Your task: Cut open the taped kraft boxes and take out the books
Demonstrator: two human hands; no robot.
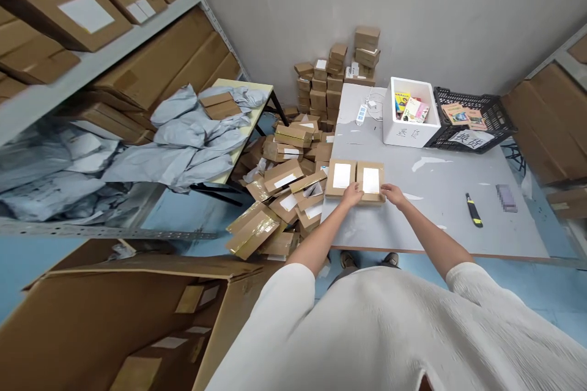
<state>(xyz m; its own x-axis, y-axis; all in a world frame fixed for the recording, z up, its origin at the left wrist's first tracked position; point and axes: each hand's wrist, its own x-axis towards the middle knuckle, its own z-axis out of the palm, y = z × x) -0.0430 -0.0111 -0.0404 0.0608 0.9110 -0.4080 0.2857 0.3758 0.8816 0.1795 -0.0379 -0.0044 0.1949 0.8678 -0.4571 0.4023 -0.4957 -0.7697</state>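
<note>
Two small brown cardboard boxes with white labels lie side by side at the left edge of the grey table (440,195). My left hand (352,194) is at the near left corner of the right box (371,181), close to the left box (342,178). On the right box's other side, my right hand (392,194) touches its edge. Both hands hold this box between them, fingers bent against its sides. To the right on the tabletop lies a black and yellow cutter (474,210).
A white foam box (411,131) and black crate (474,134) holding booklets stand at the table's back, beside a power strip (362,114). Many cartons (252,233) are heaped on the floor to the left. Grey bags (177,131) cover another table. A big open carton (114,311) stands lower left.
</note>
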